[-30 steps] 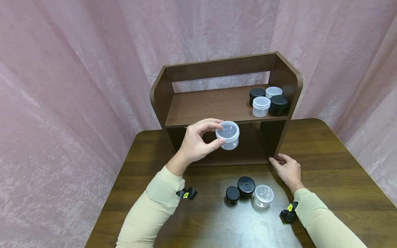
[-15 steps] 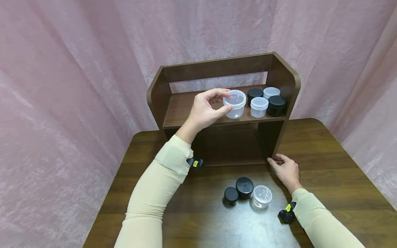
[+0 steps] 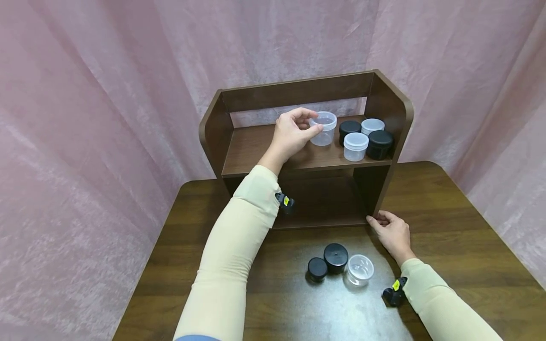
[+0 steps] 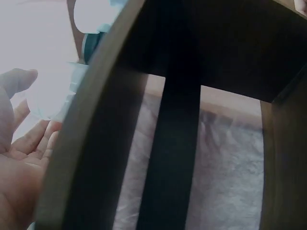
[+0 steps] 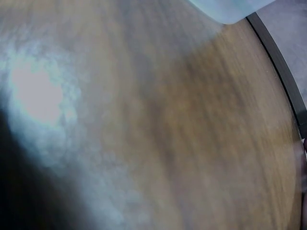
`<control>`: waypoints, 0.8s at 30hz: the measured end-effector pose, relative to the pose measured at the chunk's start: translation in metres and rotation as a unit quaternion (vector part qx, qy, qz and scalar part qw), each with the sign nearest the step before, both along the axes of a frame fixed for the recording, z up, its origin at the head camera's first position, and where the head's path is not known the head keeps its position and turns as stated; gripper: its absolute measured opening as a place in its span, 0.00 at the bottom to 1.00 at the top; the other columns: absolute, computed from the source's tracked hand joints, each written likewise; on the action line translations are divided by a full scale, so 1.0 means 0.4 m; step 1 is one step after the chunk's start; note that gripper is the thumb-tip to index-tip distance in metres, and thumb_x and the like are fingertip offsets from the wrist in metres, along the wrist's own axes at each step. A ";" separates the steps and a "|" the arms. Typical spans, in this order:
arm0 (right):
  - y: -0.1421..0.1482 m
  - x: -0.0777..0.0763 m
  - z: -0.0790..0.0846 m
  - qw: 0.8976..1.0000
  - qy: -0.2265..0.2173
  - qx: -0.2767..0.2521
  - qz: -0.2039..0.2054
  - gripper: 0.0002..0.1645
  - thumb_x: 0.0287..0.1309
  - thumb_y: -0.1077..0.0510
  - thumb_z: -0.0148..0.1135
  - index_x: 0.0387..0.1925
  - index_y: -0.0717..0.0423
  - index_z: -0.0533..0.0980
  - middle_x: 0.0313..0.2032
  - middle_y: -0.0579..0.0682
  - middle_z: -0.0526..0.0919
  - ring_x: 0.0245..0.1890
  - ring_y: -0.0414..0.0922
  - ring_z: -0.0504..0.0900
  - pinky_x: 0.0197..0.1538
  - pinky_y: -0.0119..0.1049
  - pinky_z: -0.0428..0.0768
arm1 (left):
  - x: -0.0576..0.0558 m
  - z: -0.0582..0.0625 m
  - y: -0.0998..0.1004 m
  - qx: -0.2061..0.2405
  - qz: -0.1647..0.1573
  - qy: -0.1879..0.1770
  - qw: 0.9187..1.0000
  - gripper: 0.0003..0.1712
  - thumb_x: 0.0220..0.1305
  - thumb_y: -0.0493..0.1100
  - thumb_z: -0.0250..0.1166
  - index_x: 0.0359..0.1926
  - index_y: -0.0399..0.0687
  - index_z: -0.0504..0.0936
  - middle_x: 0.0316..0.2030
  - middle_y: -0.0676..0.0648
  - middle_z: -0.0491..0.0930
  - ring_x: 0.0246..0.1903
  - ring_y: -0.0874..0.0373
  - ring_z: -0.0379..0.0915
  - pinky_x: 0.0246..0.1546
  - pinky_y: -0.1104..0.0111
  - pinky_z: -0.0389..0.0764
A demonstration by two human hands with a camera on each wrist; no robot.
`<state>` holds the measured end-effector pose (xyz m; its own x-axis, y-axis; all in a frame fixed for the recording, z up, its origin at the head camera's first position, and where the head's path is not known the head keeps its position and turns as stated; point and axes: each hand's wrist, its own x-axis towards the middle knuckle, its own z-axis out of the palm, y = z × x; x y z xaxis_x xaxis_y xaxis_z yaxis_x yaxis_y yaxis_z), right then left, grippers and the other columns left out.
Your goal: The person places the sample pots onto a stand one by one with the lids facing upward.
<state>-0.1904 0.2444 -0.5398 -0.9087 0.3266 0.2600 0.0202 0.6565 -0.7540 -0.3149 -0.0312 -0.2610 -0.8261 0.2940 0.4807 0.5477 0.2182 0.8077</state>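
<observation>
My left hand (image 3: 292,132) pinches a clear plastic jar (image 3: 323,136) by its rim, thumb in front and fingers behind. The jar is upright at the upper board of a small brown shelf (image 3: 256,149), left of two black-lidded jars (image 3: 379,144) and two clear jars (image 3: 355,148) grouped at the right end. In the left wrist view the held jar (image 4: 50,93) is overexposed, partly behind the shelf's side panel (image 4: 88,120). My right hand (image 3: 392,237) grips the lower front corner of the shelf's right side, thumb inside, fingers outside.
On the table (image 3: 273,293) in front of the shelf stand a small black jar (image 3: 317,268), a larger black jar (image 3: 335,256) and a clear jar (image 3: 359,270). The shelf's lower compartment (image 3: 320,203) is open to the front. A pink curtain (image 3: 106,118) hangs behind.
My left hand has raised the clear jar from in front of the lower compartment up and back to the upper board. The right hand has stayed at the shelf's corner.
</observation>
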 end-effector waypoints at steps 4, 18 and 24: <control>-0.004 0.004 -0.001 1.000 -0.001 0.000 0.001 0.32 0.57 0.39 0.64 0.50 0.62 0.79 0.37 0.58 0.86 0.36 0.51 0.85 0.36 0.33 0.77 | -0.014 -0.017 0.012 0.006 0.009 -0.030 0.999 0.15 0.53 0.43 0.74 0.42 0.47 0.84 0.38 0.51 0.83 0.38 0.60 0.78 0.42 0.75 0.78; -0.011 0.003 0.010 1.000 0.007 0.000 0.000 0.30 0.56 0.41 0.66 0.48 0.62 0.79 0.35 0.56 0.86 0.33 0.47 0.84 0.33 0.27 0.75 | 0.006 -0.025 0.013 0.012 0.012 -0.042 0.999 0.15 0.54 0.42 0.73 0.43 0.47 0.84 0.41 0.50 0.83 0.39 0.60 0.78 0.44 0.75 0.77; -0.012 0.002 0.008 1.000 -0.001 0.000 0.003 0.31 0.57 0.40 0.65 0.49 0.63 0.79 0.36 0.57 0.86 0.35 0.50 0.84 0.33 0.26 0.74 | 0.009 -0.027 0.010 0.010 0.013 -0.042 0.999 0.14 0.54 0.42 0.73 0.43 0.46 0.83 0.39 0.50 0.83 0.38 0.60 0.78 0.43 0.76 0.77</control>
<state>-0.1894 0.2397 -0.5366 -0.9114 0.3207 0.2577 0.0174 0.6560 -0.7546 -0.3112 -0.0273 -0.2717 -0.8708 0.2626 0.4157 0.4728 0.2152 0.8545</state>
